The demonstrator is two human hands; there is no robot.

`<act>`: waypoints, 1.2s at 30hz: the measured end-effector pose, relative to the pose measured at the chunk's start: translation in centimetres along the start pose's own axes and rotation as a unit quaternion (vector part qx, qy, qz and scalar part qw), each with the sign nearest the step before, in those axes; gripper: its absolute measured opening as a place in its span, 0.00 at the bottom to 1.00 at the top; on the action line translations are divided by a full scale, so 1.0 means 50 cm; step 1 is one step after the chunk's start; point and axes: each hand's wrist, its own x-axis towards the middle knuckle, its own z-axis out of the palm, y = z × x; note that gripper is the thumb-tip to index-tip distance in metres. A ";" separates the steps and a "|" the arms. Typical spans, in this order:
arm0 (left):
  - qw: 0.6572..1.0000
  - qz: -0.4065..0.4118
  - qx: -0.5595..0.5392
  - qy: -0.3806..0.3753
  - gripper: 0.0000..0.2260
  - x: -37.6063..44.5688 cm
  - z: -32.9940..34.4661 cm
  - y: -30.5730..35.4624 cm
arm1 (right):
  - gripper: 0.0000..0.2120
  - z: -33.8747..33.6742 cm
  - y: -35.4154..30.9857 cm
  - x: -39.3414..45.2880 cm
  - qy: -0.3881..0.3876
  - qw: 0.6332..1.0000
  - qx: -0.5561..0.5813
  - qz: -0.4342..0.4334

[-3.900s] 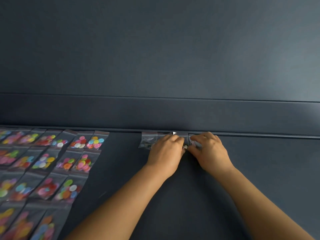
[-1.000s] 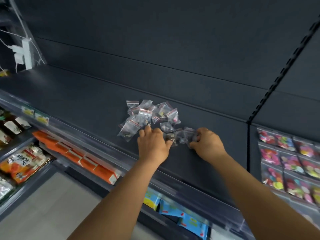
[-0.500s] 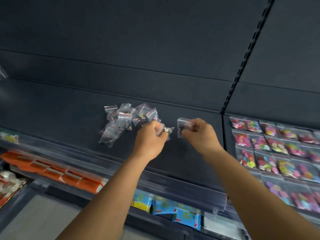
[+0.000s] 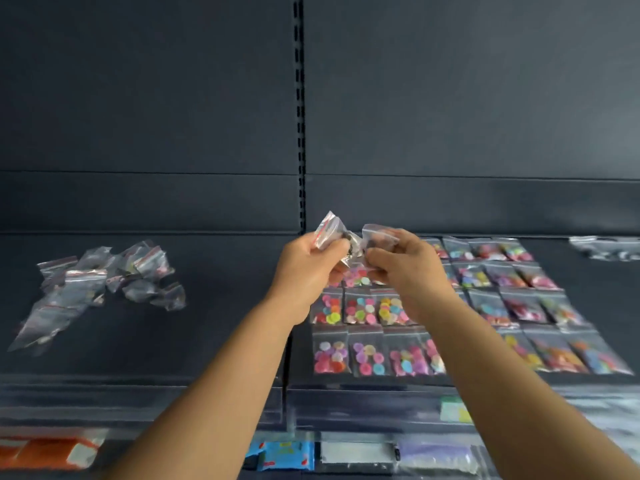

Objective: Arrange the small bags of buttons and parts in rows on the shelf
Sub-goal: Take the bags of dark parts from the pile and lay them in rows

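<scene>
My left hand (image 4: 306, 271) and right hand (image 4: 408, 268) are meeting in the air above the dark shelf (image 4: 221, 341), knuckles nearly touching. My left fingers are curling around a small clear bag (image 4: 327, 230) whose red-striped top is sticking up above my thumb. My right fingers are pinching a second clear bag (image 4: 379, 233) holding dark parts. Between the two hands, more plastic and a dark metallic piece are showing, though I cannot tell which bag they belong to.

To the left, a loose pile of clear bags (image 4: 104, 282) is lying unsorted on the shelf, some overlapping and some trailing toward the front edge. To the right, beneath and beyond my forearms, bags of coloured buttons (image 4: 367, 355) are lying flat in neat rows, edge to edge, reaching from the back wall toward the front lip. At the far right, near the back wall, a few more clear bags (image 4: 609, 247) are sitting in a line, blurred.

A slotted upright (image 4: 299, 116) is dividing the back panel (image 4: 450, 98) into two bays. Below the transparent front rail (image 4: 138, 393), orange packets (image 4: 45, 452) and blue packets (image 4: 280, 457) are showing on a lower level.
</scene>
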 end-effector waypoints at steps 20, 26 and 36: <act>0.995 -0.057 0.023 -0.081 0.05 0.032 0.601 -0.014 | 0.08 -0.577 0.014 0.048 0.113 0.992 -0.022 0.059; 0.989 -0.031 0.060 -0.130 0.06 0.062 0.692 -0.012 | 0.09 -0.666 0.012 0.057 0.217 0.973 -0.048 0.064; 0.982 -0.044 0.087 -0.162 0.06 0.085 0.814 -0.036 | 0.06 -0.804 0.044 0.089 0.266 0.959 -0.086 0.052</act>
